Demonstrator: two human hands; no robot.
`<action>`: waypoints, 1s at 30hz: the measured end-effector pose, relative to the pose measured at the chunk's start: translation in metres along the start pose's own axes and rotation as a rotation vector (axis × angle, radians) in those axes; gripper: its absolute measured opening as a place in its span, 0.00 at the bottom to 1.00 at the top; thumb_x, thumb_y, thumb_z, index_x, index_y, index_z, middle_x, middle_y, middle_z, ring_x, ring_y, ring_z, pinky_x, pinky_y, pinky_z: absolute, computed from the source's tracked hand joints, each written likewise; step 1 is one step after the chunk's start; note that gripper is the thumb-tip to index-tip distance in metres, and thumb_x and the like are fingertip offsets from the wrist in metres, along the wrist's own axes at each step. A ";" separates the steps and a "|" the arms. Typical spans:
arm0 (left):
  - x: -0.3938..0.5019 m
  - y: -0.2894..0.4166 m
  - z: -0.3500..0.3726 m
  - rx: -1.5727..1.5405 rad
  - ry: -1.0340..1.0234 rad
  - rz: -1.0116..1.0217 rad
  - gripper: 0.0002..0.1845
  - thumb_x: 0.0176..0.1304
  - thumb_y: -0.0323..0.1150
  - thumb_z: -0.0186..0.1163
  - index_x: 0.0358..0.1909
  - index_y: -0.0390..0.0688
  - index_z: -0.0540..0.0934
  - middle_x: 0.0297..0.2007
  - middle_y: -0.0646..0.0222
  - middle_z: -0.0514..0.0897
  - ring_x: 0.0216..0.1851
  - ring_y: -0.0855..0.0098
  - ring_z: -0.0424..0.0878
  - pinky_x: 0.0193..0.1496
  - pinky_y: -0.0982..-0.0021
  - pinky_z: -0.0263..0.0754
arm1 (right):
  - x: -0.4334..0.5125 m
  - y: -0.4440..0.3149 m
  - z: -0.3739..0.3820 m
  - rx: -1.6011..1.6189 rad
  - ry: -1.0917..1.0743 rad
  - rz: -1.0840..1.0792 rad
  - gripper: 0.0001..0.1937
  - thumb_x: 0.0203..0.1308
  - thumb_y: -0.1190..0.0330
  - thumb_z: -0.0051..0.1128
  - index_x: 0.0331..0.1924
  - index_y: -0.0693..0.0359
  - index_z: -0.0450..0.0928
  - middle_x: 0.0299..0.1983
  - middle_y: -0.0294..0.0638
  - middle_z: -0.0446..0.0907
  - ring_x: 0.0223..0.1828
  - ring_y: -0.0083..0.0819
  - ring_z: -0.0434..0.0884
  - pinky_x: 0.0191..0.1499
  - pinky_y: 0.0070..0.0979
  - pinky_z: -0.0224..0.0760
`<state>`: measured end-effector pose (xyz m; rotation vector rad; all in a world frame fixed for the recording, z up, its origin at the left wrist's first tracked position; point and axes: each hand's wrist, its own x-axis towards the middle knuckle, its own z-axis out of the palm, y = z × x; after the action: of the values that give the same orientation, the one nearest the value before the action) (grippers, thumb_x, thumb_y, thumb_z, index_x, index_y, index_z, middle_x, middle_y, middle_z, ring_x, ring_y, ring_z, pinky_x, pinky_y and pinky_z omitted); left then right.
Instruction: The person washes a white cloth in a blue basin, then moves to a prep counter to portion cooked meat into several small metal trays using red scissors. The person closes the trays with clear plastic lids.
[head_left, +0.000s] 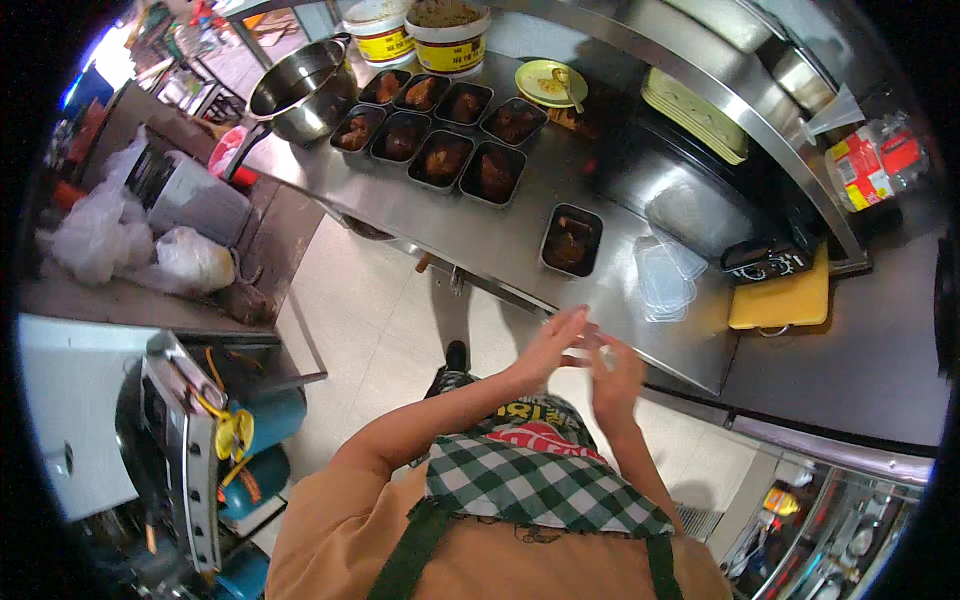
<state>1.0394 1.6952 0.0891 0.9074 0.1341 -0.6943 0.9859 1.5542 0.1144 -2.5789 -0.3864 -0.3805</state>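
My left hand (551, 346) and my right hand (616, 375) meet in front of the steel counter's edge. Their fingers are blurred, and whether something thin and clear lies between them I cannot tell. Just beyond them a single black plastic container (571, 240) stands uncovered, with brown meat in dark sauce inside. To its right lie overlapping clear plastic lids (664, 279). Farther left, several more uncovered black containers (442, 159) with similar meat stand close together in two rows.
A steel pot (304, 94) and two white tubs (450, 49) stand at the counter's far left. Behind the containers is a yellow-green plate (551, 82) with a spoon. A yellow cutting board (780, 304) lies right. Overhead runs a steel shelf (739, 90); gas cylinders (274, 420) stand lower left.
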 end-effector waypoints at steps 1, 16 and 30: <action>-0.006 0.012 -0.019 -0.022 0.037 0.036 0.24 0.66 0.42 0.47 0.60 0.43 0.60 0.49 0.60 0.74 0.47 0.66 0.75 0.47 0.64 0.73 | 0.017 -0.018 0.018 -0.028 -0.105 -0.081 0.25 0.46 0.75 0.50 0.54 0.62 0.69 0.51 0.48 0.69 0.53 0.44 0.68 0.55 0.37 0.58; 0.068 0.149 -0.169 0.981 0.390 0.356 0.14 0.60 0.27 0.52 0.47 0.34 0.67 0.35 0.52 0.76 0.30 0.58 0.76 0.33 0.65 0.71 | 0.198 -0.020 0.166 0.483 0.075 0.531 0.11 0.64 0.65 0.44 0.31 0.64 0.63 0.18 0.49 0.71 0.17 0.43 0.74 0.18 0.35 0.62; 0.155 0.204 -0.200 1.658 0.503 0.371 0.15 0.56 0.34 0.56 0.43 0.35 0.73 0.44 0.49 0.73 0.39 0.45 0.75 0.40 0.53 0.72 | 0.280 0.016 0.238 0.142 0.253 0.690 0.13 0.62 0.62 0.47 0.30 0.65 0.64 0.24 0.54 0.75 0.27 0.54 0.76 0.27 0.43 0.66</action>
<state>1.3180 1.8552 0.0424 2.6066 -0.2250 -0.0629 1.2952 1.7193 0.0023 -2.3034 0.5366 -0.3929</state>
